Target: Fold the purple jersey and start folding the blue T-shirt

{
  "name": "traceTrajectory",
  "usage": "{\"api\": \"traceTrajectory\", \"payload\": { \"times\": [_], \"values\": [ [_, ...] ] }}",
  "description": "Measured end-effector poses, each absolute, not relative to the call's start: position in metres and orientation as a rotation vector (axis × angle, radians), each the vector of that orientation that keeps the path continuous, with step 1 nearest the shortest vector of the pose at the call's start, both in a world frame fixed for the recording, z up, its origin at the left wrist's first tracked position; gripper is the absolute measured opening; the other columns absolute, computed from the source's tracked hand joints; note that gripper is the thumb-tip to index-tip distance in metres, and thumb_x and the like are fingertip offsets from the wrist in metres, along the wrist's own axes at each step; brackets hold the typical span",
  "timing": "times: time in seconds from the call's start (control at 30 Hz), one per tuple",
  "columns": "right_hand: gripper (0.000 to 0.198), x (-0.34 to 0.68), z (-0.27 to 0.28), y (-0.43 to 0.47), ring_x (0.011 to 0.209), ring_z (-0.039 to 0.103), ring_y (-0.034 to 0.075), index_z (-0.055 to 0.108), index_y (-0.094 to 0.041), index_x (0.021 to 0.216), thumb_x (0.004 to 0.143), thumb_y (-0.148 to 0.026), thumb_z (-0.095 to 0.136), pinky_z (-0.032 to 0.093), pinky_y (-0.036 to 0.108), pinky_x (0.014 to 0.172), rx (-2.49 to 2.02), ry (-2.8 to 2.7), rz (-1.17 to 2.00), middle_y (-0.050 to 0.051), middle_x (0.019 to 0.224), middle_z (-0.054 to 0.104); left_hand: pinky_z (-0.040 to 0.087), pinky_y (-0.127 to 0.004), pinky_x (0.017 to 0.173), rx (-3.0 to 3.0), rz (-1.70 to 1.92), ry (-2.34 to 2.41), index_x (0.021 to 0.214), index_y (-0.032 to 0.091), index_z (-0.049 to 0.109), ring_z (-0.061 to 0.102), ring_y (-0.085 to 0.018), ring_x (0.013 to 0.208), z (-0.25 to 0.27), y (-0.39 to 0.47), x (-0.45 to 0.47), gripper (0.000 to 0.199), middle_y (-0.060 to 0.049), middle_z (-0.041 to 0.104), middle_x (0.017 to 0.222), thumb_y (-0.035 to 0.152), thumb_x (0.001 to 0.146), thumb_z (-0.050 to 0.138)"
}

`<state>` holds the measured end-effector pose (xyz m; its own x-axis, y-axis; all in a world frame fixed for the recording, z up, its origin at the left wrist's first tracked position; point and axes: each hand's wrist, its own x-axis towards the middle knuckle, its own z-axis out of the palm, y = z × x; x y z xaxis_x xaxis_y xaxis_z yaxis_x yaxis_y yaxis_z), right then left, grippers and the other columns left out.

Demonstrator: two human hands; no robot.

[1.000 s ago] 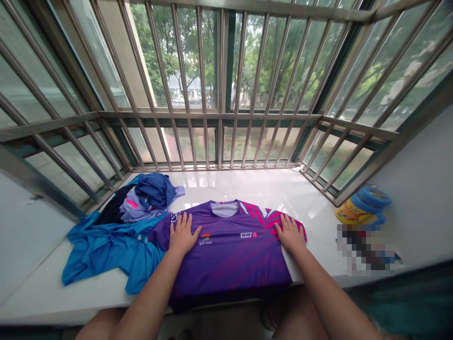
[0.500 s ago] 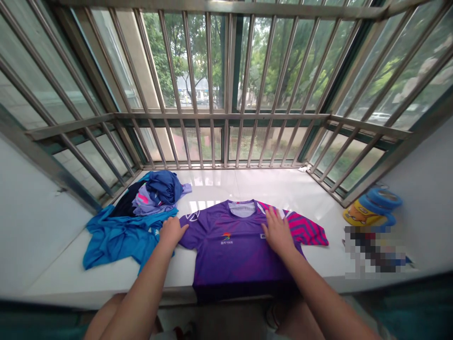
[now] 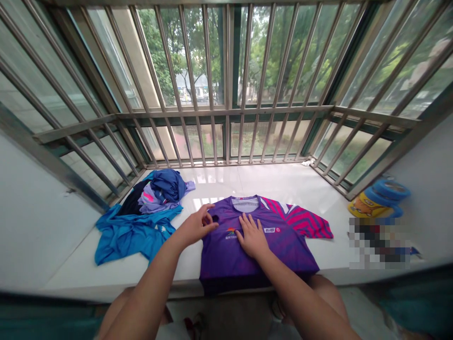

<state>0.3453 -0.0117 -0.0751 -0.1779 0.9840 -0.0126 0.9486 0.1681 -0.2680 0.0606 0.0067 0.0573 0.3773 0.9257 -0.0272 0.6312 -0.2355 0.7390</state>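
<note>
A purple short-sleeved T-shirt [image 3: 226, 262] lies front up on the white ledge, its lower end hanging over the front edge. Its sleeve on the right [image 3: 311, 224], striped pink and purple, is spread out flat. The left sleeve no longer sticks out; my left hand [image 3: 198, 226] covers that side, fingers curled and thumb near them, closed on the cloth there. How much cloth is pinched is partly hidden. My right hand [image 3: 253, 236] rests flat on the shirt's chest between the printed logos, fingers spread.
A heap of blue, navy and lilac clothes [image 3: 138, 236] sits on the ledge [image 3: 226, 177] at left. A blue and yellow jug [image 3: 378, 198] stands at right, beside a blurred-out patch [image 3: 380, 241]. Metal window bars [image 3: 226, 111] close off the back.
My left hand has moved right from the outstretched sleeve to the shirt's shoulder, and that sleeve has come inward. My right hand has slid left across the chest, uncovering a logo.
</note>
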Motion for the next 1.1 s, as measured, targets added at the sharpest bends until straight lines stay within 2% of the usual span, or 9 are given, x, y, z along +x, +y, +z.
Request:
{"api": "traceTrajectory", "payload": {
  "times": [0.1, 0.2, 0.37, 0.43, 0.53, 0.6, 0.73, 0.87, 1.1],
  "values": [
    [0.072, 0.345, -0.076, -0.012, 0.168, 0.015, 0.03, 0.033, -0.021, 0.173, 0.108, -0.05, 0.04, 0.005, 0.057, 0.134, -1.898, -2.272, 0.313, 0.006, 0.181, 0.02, 0.058, -0.036, 0.093, 1.892, 0.7, 1.031, 0.151, 0.031, 0.054, 0.075, -0.021, 0.096, 0.054, -0.034, 0.069, 0.058, -0.002, 0.078, 0.109, 0.045, 0.097, 0.071],
    [0.073, 0.345, -0.079, -0.011, 0.168, 0.014, 0.029, 0.033, -0.022, 0.173, 0.105, -0.043, 0.046, 0.006, 0.057, 0.134, -1.897, -2.276, 0.314, 0.006, 0.181, 0.022, 0.058, -0.04, 0.092, 1.928, 0.751, 1.322, 0.136, 0.027, 0.064, 0.072, -0.023, 0.094, 0.012, -0.055, 0.056, 0.043, -0.005, 0.075, 0.107, 0.04, 0.095, 0.07],
    [0.073, 0.346, -0.078, -0.012, 0.166, 0.022, 0.032, 0.035, -0.025, 0.172, 0.101, -0.035, 0.054, 0.011, 0.059, 0.133, -1.855, -2.241, 0.269, 0.01, 0.18, 0.027, 0.054, -0.047, 0.106, 2.042, 0.67, 1.556, 0.14, 0.021, 0.064, 0.068, -0.03, 0.114, -0.066, -0.054, 0.046, 0.056, -0.013, 0.071, 0.127, 0.027, 0.085, 0.074],
    [0.067, 0.348, -0.077, -0.014, 0.163, 0.03, 0.031, 0.047, -0.032, 0.165, 0.1, -0.026, 0.057, 0.015, 0.06, 0.132, -1.758, -2.244, 0.225, 0.009, 0.176, 0.037, 0.051, -0.045, 0.11, 2.09, 0.639, 1.589, 0.143, 0.019, 0.062, 0.067, -0.03, 0.118, -0.077, -0.047, 0.053, 0.057, -0.014, 0.07, 0.131, 0.022, 0.087, 0.071],
    [0.044, 0.351, -0.081, -0.016, 0.147, 0.05, 0.028, 0.072, -0.033, 0.133, 0.098, -0.014, 0.055, 0.021, 0.058, 0.13, -1.537, -2.251, 0.154, 0.007, 0.151, 0.063, 0.051, -0.04, 0.105, 2.109, 0.589, 1.629, 0.141, 0.02, 0.064, 0.068, -0.027, 0.114, -0.077, -0.032, 0.059, 0.055, -0.012, 0.071, 0.126, 0.01, 0.087, 0.062],
    [0.034, 0.353, -0.086, -0.017, 0.128, 0.061, 0.026, 0.075, -0.027, 0.116, 0.098, -0.01, 0.053, 0.03, 0.055, 0.126, -1.394, -2.181, 0.079, 0.008, 0.13, 0.072, 0.051, -0.035, 0.097, 2.092, 0.584, 1.618, 0.134, 0.022, 0.069, 0.069, -0.024, 0.106, -0.074, -0.022, 0.055, 0.055, -0.008, 0.072, 0.116, 0.003, 0.084, 0.057],
    [0.03, 0.358, -0.095, -0.017, 0.117, 0.061, 0.026, 0.068, -0.021, 0.114, 0.094, -0.006, 0.052, 0.046, 0.047, 0.111, -1.211, -2.073, -0.041, 0.012, 0.123, 0.072, 0.05, -0.03, 0.082, 2.056, 0.628, 1.604, 0.121, 0.023, 0.074, 0.066, -0.02, 0.085, -0.074, -0.014, 0.038, 0.045, -0.002, 0.068, 0.092, 0.004, 0.084, 0.056],
    [0.029, 0.361, -0.096, -0.022, 0.12, 0.06, 0.027, 0.065, -0.021, 0.11, 0.088, -0.004, 0.053, 0.048, 0.046, 0.108, -1.145, -2.121, -0.048, 0.013, 0.129, 0.07, 0.049, -0.03, 0.086, 2.11, 0.67, 1.544, 0.12, 0.024, 0.074, 0.067, -0.019, 0.091, -0.078, -0.018, 0.035, 0.043, -0.003, 0.068, 0.1, 0.005, 0.086, 0.057],
    [0.026, 0.36, -0.078, -0.021, 0.104, 0.064, 0.025, 0.068, -0.022, 0.102, 0.086, -0.005, 0.057, 0.05, 0.039, 0.099, -1.228, -2.261, 0.008, 0.007, 0.102, 0.072, 0.048, -0.028, 0.084, 2.112, 0.716, 1.507, 0.12, 0.026, 0.075, 0.066, -0.018, 0.089, -0.078, -0.02, 0.037, 0.049, -0.002, 0.068, 0.1, 0.0, 0.083, 0.055]
  ]
}}
